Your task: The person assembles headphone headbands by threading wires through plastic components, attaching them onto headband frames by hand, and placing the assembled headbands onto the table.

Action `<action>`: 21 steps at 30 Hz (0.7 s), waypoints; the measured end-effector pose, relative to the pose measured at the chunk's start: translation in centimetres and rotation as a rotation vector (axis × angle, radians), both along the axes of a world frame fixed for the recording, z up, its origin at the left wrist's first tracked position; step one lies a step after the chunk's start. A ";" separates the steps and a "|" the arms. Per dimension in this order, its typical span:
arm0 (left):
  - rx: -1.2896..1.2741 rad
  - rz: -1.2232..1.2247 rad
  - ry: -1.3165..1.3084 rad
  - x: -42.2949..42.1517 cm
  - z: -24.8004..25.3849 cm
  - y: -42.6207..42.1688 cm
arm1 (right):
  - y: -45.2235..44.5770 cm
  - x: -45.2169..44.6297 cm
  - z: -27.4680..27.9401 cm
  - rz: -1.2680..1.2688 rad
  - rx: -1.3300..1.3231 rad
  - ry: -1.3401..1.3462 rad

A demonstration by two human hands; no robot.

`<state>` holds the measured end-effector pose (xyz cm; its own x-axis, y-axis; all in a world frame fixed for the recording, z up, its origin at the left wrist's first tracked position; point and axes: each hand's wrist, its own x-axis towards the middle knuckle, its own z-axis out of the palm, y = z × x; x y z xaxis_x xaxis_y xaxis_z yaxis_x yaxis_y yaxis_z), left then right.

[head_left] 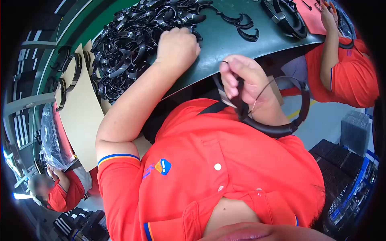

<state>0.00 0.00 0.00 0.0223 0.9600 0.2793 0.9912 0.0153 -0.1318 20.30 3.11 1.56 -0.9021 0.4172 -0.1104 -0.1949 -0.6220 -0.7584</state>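
My left hand (179, 48) is closed at the right edge of a big pile of black curved parts (120, 48). Its fingers curl under and away from the camera, so what they grip cannot be made out. My right hand (251, 82) is at the table's front edge, its fingers bent around a black headband (277, 129) that hangs in a loop below and to the right of the wrist. A thin dark wire (267, 83) arcs from the headband, and a wire end shows at my fingertips.
Loose curved parts (245, 30) and black headbands (283, 18) lie on the green table (217, 52). A co-worker's arm (330, 48) is at the right. Cardboard (82, 128) with more headbands stands at the left, another person (66, 190) beyond. Dark crates (335, 160) stand lower right.
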 end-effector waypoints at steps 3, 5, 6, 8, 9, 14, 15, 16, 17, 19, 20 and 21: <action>0.090 0.052 -0.277 -1.0 1.6 -0.9 | -0.2 -0.9 -0.3 -0.079 -0.034 -0.065; 0.107 0.174 -0.515 -1.7 2.9 -1.8 | 0.4 -1.5 -1.2 -0.138 0.004 -0.078; 0.125 0.216 -0.573 -2.4 3.3 -2.3 | 0.7 -1.7 -1.6 -0.165 0.003 -0.052; 0.160 0.264 -0.748 -3.6 3.4 -3.0 | 1.5 -2.0 -1.5 -0.193 0.003 -0.063; 0.192 0.258 -0.783 -3.7 3.6 -3.5 | 1.8 -2.1 -1.3 -0.215 0.014 -0.068; 0.291 0.204 -0.777 -6.8 2.0 -5.1 | 4.2 -4.0 -1.7 -0.431 0.103 -0.013; 0.281 0.154 -0.682 -6.1 3.1 -5.6 | 4.6 -4.1 -1.8 -0.485 0.135 -0.021; 0.289 0.139 -0.661 -5.2 4.0 -6.3 | 4.8 -4.3 -1.7 -0.540 0.165 -0.033; 0.295 0.124 -0.640 -4.6 4.6 -7.0 | 4.7 -4.5 -1.2 -0.560 0.187 -0.026; 0.474 0.057 -0.616 -3.5 4.5 -8.4 | 4.9 -4.7 -0.6 -0.584 0.209 -0.003; 0.518 0.067 -0.686 -2.6 4.6 -8.9 | 4.9 -4.8 -0.2 -0.618 0.235 0.021; 0.566 0.030 -0.689 -2.4 4.2 -9.1 | 4.9 -5.0 0.3 -0.636 0.225 0.035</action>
<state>-2.39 -9.15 4.20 -0.3483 0.6716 0.6539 0.8458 -0.0754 0.5281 15.34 7.97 1.89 -0.4744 0.8778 0.0661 -0.4976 -0.2055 -0.8427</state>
